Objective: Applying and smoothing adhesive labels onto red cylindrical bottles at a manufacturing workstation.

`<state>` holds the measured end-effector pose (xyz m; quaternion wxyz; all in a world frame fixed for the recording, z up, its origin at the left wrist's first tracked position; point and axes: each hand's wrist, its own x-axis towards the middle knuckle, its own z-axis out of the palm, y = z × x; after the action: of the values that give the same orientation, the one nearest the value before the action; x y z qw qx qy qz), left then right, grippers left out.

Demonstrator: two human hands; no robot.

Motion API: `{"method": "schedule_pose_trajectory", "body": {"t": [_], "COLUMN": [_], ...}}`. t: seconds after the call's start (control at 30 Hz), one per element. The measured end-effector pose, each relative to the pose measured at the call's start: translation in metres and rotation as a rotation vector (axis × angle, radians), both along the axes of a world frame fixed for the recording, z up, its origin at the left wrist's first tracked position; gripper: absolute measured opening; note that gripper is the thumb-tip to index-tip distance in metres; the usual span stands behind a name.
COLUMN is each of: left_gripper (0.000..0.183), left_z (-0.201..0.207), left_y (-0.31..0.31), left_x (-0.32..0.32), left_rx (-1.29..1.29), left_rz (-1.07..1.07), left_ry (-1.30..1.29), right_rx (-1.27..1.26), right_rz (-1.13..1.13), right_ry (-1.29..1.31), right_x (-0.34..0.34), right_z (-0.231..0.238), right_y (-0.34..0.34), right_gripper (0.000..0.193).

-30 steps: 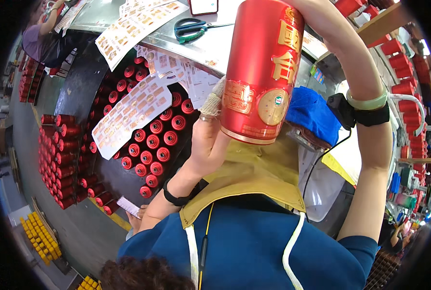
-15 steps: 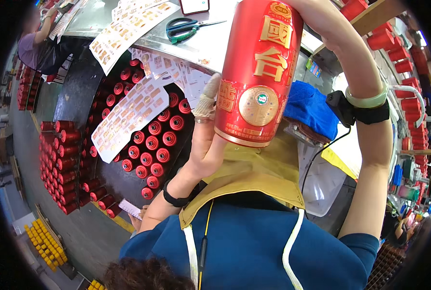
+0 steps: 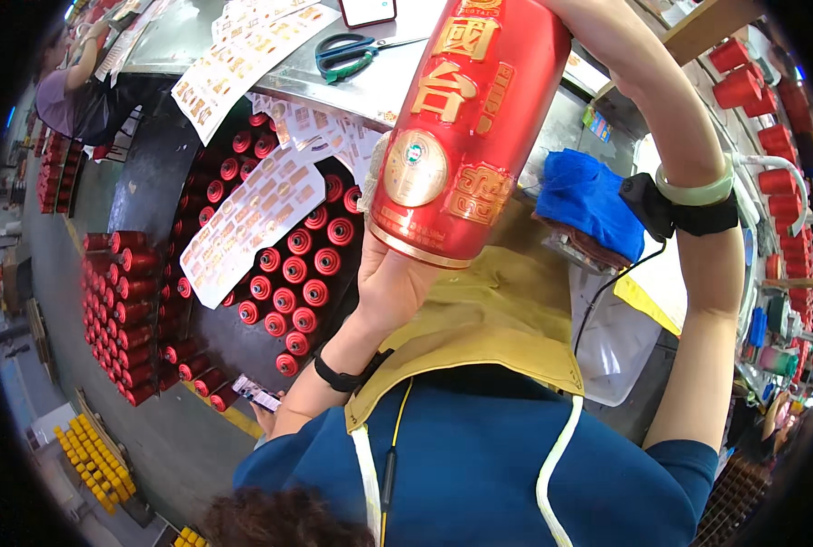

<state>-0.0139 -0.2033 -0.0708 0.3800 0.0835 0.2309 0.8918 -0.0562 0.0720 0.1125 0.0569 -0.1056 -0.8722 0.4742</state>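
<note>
A large red bottle [image 3: 516, 118] with raised gold lettering, a round gold medallion and a gold band at its lower end is held up in front of me, tilted. My left hand [image 3: 396, 284] supports it from below and behind at the lower end; most of its fingers are hidden by the bottle. Pale coverings on the fingers show at the bottle's left edge. At the upper end my right hand [image 3: 575, 11] grips the bottle, its fingertips out of sight past the top edge. A metal-topped table [image 3: 288, 77] lies beyond the bottle.
Dark-handled scissors [image 3: 344, 59], a screened device [image 3: 367, 11] and decal sheets [image 3: 233, 64] lie on the table. Several red bottles [image 3: 297, 269] stand lower left, beneath another sheet [image 3: 252, 214]. A blue cloth [image 3: 589, 205] lies at right. Another person's hand holds a phone [image 3: 256, 393].
The bottle has turned about its length, bringing the medallion leftward and a gold emblem into view at right. It leans more, and my left fingers have slipped mostly behind it.
</note>
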Motion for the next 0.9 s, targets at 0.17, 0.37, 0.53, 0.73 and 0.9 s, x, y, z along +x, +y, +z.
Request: {"method": "schedule_pose_trajectory", "body": {"t": [0.17, 0.37, 0.53, 0.73, 0.9], "left_gripper": [0.058, 0.069, 0.064, 0.061, 0.061], "left_z": [0.022, 0.027, 0.035, 0.032, 0.033], "left_y": [0.006, 0.012, 0.007, 0.005, 0.007], "left_x": [-0.008, -0.008, -0.011, -0.011, -0.008], "left_rx": [0.035, 0.15, 0.099, 0.201, 0.211], "left_rz": [-0.086, -0.084, -0.168, -0.204, -0.167], "left_ry": [-0.047, 0.052, 0.072, -0.005, -0.062], "right_rx": [0.012, 0.048, 0.035, 0.046, -0.001], "right_rz": [-0.026, -0.107, -0.098, -0.128, -0.083], "right_ry": [-0.002, -0.068, -0.071, -0.102, -0.075], "right_x": [0.0, 0.004, 0.004, 0.005, 0.001], "right_z": [-0.003, 0.003, -0.001, 0.004, -0.009], "right_y": [0.0, -0.012, -0.009, -0.017, -0.005], "right_gripper": [0.048, 0.049, 0.048, 0.045, 0.044]}}
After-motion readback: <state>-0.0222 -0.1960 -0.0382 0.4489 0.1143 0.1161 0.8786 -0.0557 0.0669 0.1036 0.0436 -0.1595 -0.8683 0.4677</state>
